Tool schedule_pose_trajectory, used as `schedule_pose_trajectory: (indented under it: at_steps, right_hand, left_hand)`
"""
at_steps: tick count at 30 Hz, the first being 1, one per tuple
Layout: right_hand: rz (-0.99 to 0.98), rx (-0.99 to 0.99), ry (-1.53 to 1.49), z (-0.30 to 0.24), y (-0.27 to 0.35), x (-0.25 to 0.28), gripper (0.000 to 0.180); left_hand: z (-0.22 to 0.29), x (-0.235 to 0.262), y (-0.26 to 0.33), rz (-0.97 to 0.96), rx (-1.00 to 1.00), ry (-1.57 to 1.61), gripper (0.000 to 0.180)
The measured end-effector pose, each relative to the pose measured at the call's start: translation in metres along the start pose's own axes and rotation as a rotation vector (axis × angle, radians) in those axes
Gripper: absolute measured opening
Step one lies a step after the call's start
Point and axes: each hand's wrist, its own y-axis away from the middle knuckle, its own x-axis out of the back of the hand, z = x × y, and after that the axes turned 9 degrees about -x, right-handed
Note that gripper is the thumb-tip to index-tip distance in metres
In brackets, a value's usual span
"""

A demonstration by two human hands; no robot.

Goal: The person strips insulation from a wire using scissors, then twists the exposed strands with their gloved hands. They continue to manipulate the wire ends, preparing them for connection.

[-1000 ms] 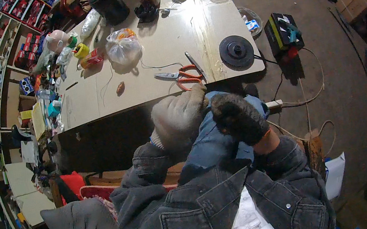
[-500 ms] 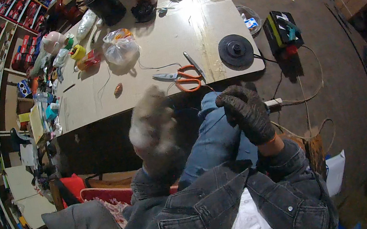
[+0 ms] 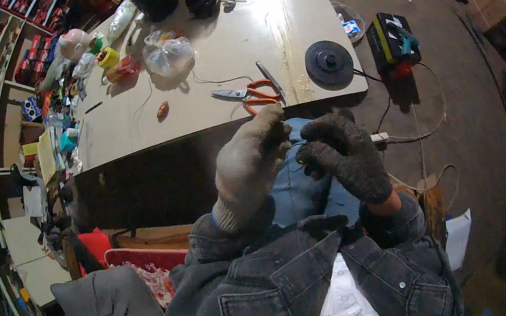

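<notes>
My left hand (image 3: 250, 158), in a pale grey knit glove, is raised over my lap with its fingers curled in. Close on its right is my right hand (image 3: 348, 153) in a dark glove, its thumb and fingertips pinched together. A thin dark strand seems to show between the hands, too fine to make out. Both are above my blue jeans (image 3: 299, 190), just short of the table edge. Orange-handled scissors (image 3: 260, 97) lie right beyond my left fingertips, with a slim metal tool (image 3: 269, 79) alongside.
On the cardboard-covered table (image 3: 126, 129) are a small brown object (image 3: 163, 110), a clear plastic bag (image 3: 168, 52), a thin wire (image 3: 222, 81) and a round black base (image 3: 328, 64). A black-and-yellow box (image 3: 392, 40) stands on the floor at right, near loose cables (image 3: 432, 134).
My left hand, blurred before, has moved right and up toward my right hand. The right hand's fingers have shifted into a pinch facing it. The view has shifted slightly.
</notes>
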Motion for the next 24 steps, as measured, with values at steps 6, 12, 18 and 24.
schedule_pose_trajectory:
  at_steps: [6,12,18,24]
  right_hand:
    - [0.002,-0.038,-0.132,-0.001,-0.002,-0.002,0.021]
    - [0.006,-0.058,-0.102,-0.004,-0.002,-0.004,0.021]
    - [0.021,0.072,0.042,-0.005,-0.007,-0.005,0.025]
    - [0.105,0.147,0.169,0.003,-0.009,-0.002,0.016]
  left_hand:
    - [0.007,0.0,-0.005,-0.014,-0.001,0.11,0.037]
    - [0.017,0.007,-0.009,-0.081,-0.255,-0.144,0.032]
    - [0.015,0.014,-0.005,-0.03,-0.255,-0.103,0.031]
    - [0.029,0.006,0.003,0.077,0.307,0.492,0.038]
